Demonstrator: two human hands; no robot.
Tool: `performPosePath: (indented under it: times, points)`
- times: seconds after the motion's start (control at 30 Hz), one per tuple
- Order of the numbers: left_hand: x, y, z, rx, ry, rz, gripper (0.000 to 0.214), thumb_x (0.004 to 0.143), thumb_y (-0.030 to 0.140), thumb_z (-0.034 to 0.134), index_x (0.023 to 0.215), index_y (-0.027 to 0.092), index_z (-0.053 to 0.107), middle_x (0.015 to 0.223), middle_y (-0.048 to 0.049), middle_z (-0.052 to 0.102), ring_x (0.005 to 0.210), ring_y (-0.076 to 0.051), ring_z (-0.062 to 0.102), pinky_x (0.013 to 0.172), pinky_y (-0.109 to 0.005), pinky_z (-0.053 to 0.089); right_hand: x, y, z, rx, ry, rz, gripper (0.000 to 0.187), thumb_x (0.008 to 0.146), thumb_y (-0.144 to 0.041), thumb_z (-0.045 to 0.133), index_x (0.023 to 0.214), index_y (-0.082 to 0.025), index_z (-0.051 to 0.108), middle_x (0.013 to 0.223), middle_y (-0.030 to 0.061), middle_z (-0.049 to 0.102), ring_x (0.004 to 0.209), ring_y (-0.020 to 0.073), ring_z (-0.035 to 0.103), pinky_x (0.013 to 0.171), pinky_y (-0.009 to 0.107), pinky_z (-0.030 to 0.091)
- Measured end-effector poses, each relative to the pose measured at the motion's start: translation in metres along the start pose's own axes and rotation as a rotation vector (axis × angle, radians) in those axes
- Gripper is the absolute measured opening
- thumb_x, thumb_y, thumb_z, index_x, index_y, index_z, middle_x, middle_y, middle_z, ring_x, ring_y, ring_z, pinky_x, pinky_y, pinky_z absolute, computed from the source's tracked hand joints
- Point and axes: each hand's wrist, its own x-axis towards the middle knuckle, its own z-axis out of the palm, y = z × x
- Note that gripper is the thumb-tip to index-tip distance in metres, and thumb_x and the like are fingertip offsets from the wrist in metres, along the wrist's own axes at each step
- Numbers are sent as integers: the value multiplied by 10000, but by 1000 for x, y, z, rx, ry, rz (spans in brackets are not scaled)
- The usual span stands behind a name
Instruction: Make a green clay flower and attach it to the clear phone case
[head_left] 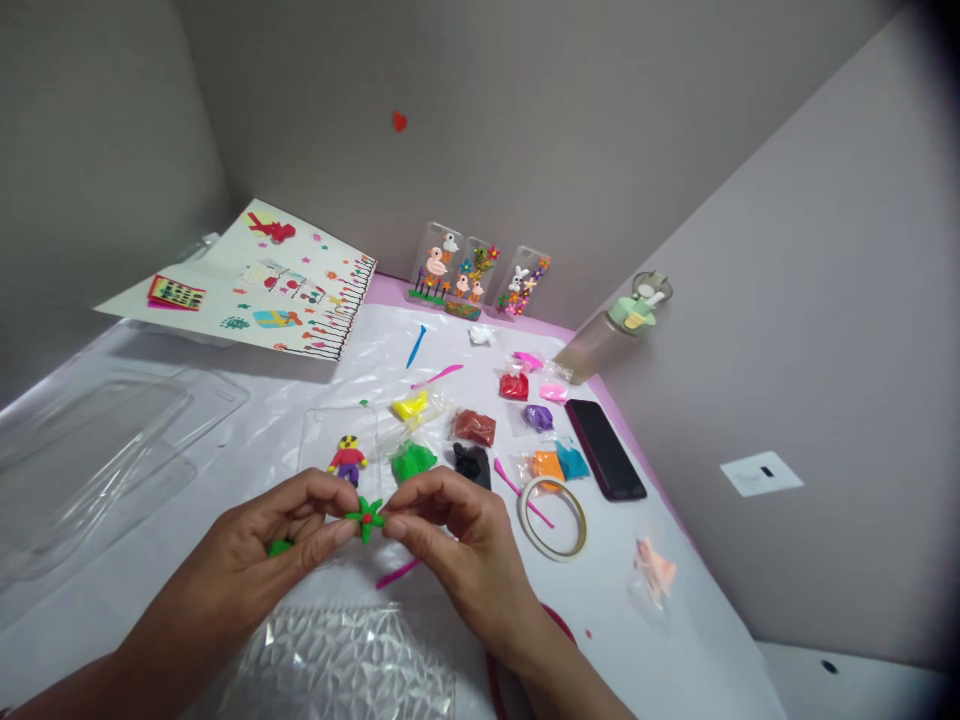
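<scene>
A small green clay flower (367, 519) with a red centre is held up between both hands. My left hand (289, 530) pinches its left petals with thumb and fingertips, and a lump of green clay (280, 548) shows among its lower fingers. On the other side, my right hand (450, 540) pinches a right petal between thumb and forefinger. Just behind the hands lies a clear phone case (319, 432) bearing a clay figure (348, 458) in a red top and purple trousers. Green clay in a bag (412, 461) sits beyond the flower.
Bagged clay in several colours, such as the brown clay (474, 428), spreads across the table. At right are a tape roll (523, 520), a phone (606, 450) and a bottle (600, 345). Decorated cases (435, 265) lean on the wall. Clear cases (90, 430) and a decorated sheet (217, 290) lie left.
</scene>
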Motion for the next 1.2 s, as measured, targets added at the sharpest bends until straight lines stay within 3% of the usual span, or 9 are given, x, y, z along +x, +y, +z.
performPosePath:
  times: [0.33, 0.53, 0.67, 0.93, 1.03, 1.2]
  points:
    - [0, -3, -2, -38, -47, -7, 319, 878, 598, 804, 993, 308, 735, 903, 13, 738, 781, -171, 645, 688, -220, 510, -2, 2, 0, -57, 2, -48, 197, 862, -339, 931, 881, -202, 790, 858, -17, 765, 785, 97, 697, 777, 184, 569]
    - [2, -1, -3, -8, -55, -7, 321, 881, 604, 804, 979, 304, 741, 894, 11, 746, 792, -174, 659, 708, -217, 520, -4, 3, -2, -328, -25, -296, 34, 954, -223, 837, 940, -199, 818, 905, 13, 785, 856, 123, 738, 822, 202, 584]
    - [-1, 1, 1, -20, -28, -10, 330, 878, 620, 799, 949, 302, 741, 872, 19, 732, 794, -175, 662, 698, -214, 517, -3, 6, -3, -402, -23, -390, 70, 985, -158, 786, 951, -198, 834, 893, 18, 797, 839, 122, 736, 808, 205, 577]
    - [2, 1, -8, -3, -138, -9, 286, 927, 575, 783, 1013, 304, 746, 936, 3, 748, 844, -195, 692, 749, -237, 552, -4, 3, -3, -379, -28, -347, 35, 979, -196, 812, 962, -211, 839, 909, 24, 800, 858, 144, 736, 830, 246, 581]
    - [2, 2, -7, 6, -74, 1, 321, 890, 603, 805, 986, 304, 738, 904, 7, 739, 823, -192, 685, 713, -225, 545, -4, 3, -4, -370, -10, -353, 79, 976, -157, 800, 950, -218, 843, 904, 16, 804, 848, 142, 733, 826, 247, 573]
    - [1, 7, -3, 20, 38, -30, 398, 895, 692, 755, 1076, 338, 740, 1028, 5, 799, 961, -222, 745, 802, -237, 585, -3, 3, -3, -329, 16, -331, 101, 951, -130, 814, 929, -225, 840, 913, 2, 810, 856, 133, 732, 837, 238, 562]
